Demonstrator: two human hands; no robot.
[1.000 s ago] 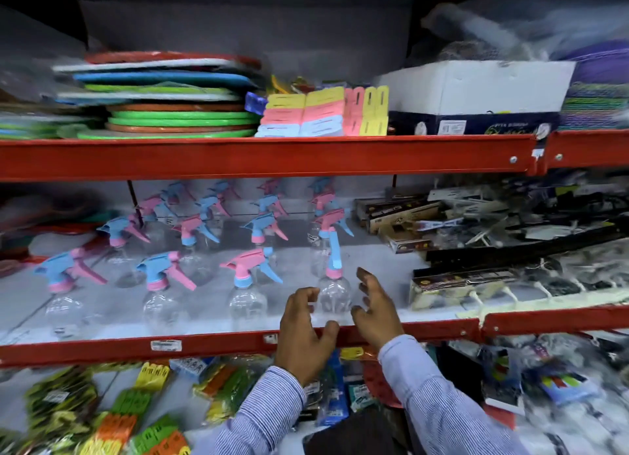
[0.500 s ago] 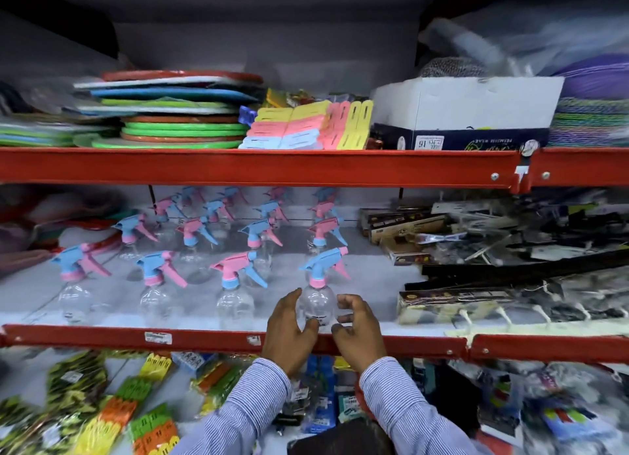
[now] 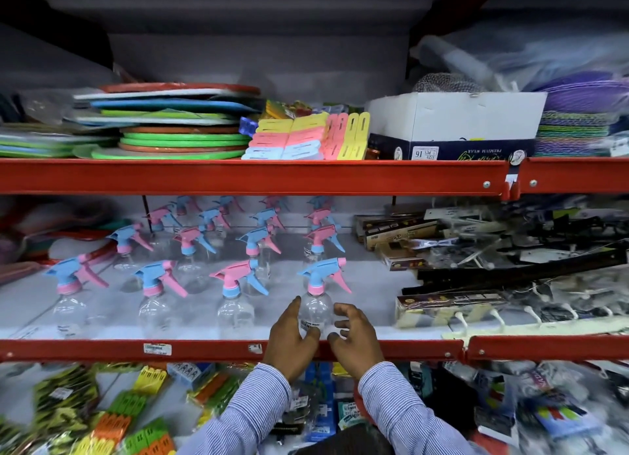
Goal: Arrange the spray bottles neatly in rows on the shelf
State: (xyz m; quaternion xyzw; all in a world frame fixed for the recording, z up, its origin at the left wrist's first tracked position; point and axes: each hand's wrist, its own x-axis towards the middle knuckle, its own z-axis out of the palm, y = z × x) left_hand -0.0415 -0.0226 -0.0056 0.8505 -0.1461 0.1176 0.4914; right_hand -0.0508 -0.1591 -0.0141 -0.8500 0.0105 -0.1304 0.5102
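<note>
Clear spray bottles with pink-and-blue trigger heads stand in rows on the middle shelf (image 3: pixel 204 349). The front row holds several; its rightmost bottle (image 3: pixel 317 307) has a blue head and a pink trigger, with the nozzle facing left. My left hand (image 3: pixel 289 340) grips this bottle low on its left side, thumb up along the plastic and fingertips over the label. My right hand (image 3: pixel 354 340) sits just right of it with fingers spread and curled, barely off the bottle. More bottles (image 3: pixel 255 247) line up behind, toward the back wall.
Boxed goods and black hook racks (image 3: pixel 476 284) crowd the right half of the same shelf. Stacked coloured mats (image 3: pixel 177 137), clip packs and a white box (image 3: pixel 452 120) fill the shelf above. Packets of pegs (image 3: pixel 112 420) lie on the shelf below.
The front right bottle was turned so its nozzle faces left and now stands in line with the front row. My right hand's fingers have loosened off it.
</note>
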